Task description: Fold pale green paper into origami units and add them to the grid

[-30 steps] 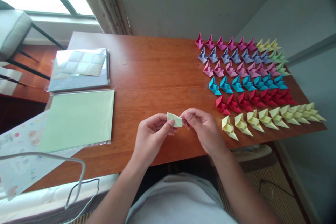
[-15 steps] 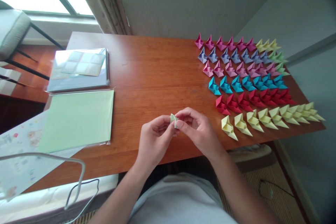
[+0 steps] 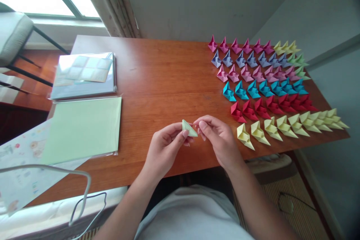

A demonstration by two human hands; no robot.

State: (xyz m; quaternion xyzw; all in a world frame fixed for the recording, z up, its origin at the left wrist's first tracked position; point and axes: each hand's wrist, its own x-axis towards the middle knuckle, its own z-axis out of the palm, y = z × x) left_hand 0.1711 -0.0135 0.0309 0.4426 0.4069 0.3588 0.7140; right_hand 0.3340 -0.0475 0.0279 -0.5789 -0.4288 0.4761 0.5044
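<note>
Between the thumb and fingers of my left hand is a small pale green folded paper, which shows as a triangle. My right hand is just to the right of it. Its thumb and fingers are curled together close to the paper's right tip, and no paper shows in them. Both hands are above the front part of the wooden table. Right of my right hand, a row of pale yellow folded paper pieces runs along the table's front edge.
Behind the yellow row stand rows of red, turquoise, pink, lavender and magenta folded pieces. A pack of green paper and a plastic-wrapped pack lie left. A white cable crosses the lower left.
My right hand has let go of the green paper and drawn slightly right. The paper has turned in my left hand, and a broader triangular face now shows.
</note>
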